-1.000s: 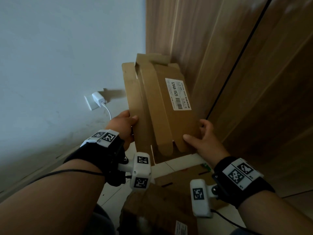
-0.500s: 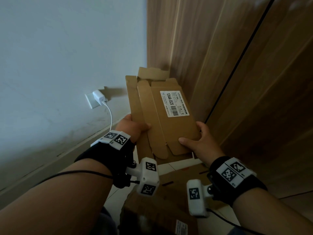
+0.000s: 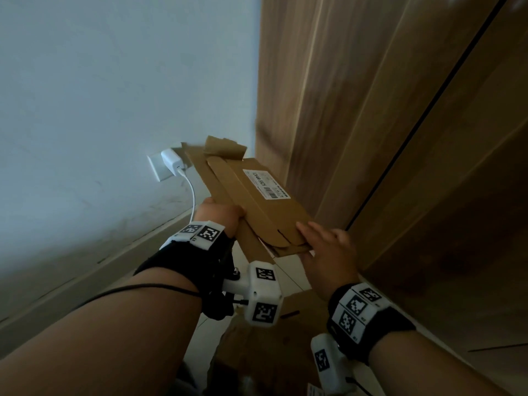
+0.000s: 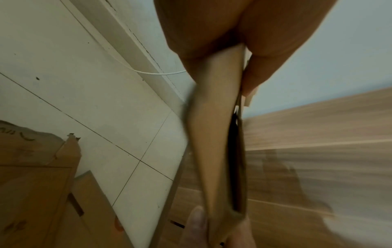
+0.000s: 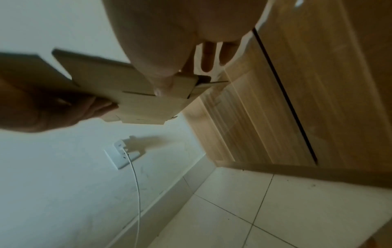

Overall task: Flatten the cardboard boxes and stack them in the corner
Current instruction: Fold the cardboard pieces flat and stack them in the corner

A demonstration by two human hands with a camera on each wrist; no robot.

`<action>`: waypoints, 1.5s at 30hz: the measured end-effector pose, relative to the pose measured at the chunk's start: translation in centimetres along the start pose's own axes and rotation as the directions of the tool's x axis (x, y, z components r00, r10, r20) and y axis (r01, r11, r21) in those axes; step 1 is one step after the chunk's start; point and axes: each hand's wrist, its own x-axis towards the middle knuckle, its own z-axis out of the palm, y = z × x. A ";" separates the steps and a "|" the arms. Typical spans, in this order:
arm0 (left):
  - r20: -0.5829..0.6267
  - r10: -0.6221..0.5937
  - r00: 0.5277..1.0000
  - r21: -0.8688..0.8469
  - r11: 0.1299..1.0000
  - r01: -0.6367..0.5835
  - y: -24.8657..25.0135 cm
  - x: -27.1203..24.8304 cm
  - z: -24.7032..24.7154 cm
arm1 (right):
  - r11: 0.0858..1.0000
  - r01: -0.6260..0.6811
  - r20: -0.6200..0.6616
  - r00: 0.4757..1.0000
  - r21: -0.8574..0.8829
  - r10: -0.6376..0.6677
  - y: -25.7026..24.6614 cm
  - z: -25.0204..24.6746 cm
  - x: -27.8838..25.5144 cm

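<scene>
A flattened brown cardboard box (image 3: 251, 201) with a white shipping label (image 3: 265, 184) is held in the air before the room corner, tilted toward flat. My left hand (image 3: 220, 215) grips its left edge, thumb on top. My right hand (image 3: 323, 244) pinches its near right corner, thumb on top and fingers beneath. The left wrist view shows the cardboard (image 4: 216, 142) edge-on, running away from the hand. In the right wrist view the thumb presses the flattened box (image 5: 135, 94). Below my arms lies more brown cardboard (image 3: 257, 358) on the floor.
A light blue wall with a white charger (image 3: 171, 162) plugged into a socket stands at left, its cable (image 3: 191, 192) hanging down. Wood panels (image 3: 371, 124) with a dark vertical gap rise at right. White floor tiles (image 5: 265, 209) meet a skirting board. Another carton (image 4: 31, 193) lies near.
Both hands have tipped the flattened box from nearly upright toward flat and shifted it slightly left, so its far flap now overlaps the charger in view.
</scene>
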 end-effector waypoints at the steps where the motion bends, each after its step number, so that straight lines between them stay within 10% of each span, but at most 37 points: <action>1: -0.007 0.006 1.000 0.016 1.000 -0.006 -0.1 0.3 0.0 | 1.000 0.010 -0.006 1.000 -0.024 -0.011 -0.1 0.4 0.4; 9: 0.070 -0.042 0.997 -0.120 0.992 0.050 0.2 2.7 1.0 | 0.997 0.059 0.012 0.998 -0.049 -0.058 0.6 3.9 4.3; 13: 0.229 -0.063 0.971 -0.159 0.982 0.101 0.3 3.9 2.2 | 0.952 -0.219 0.050 0.976 0.214 0.213 1.2 6.5 5.8; 18: 0.176 -0.168 0.970 -0.056 0.982 0.180 -0.9 7.1 3.0 | 0.712 -0.538 0.275 0.843 0.451 0.463 2.4 10.5 7.5; 28: 0.154 -0.233 0.960 0.000 0.972 0.236 -6.4 13.8 1.8 | 0.164 -0.799 0.637 0.569 0.579 0.521 6.0 18.7 14.8; 45: 0.111 -0.301 0.947 0.057 0.953 0.297 -11.0 17.8 -0.1 | 0.425 -0.801 0.571 0.599 0.423 0.561 8.0 24.9 20.4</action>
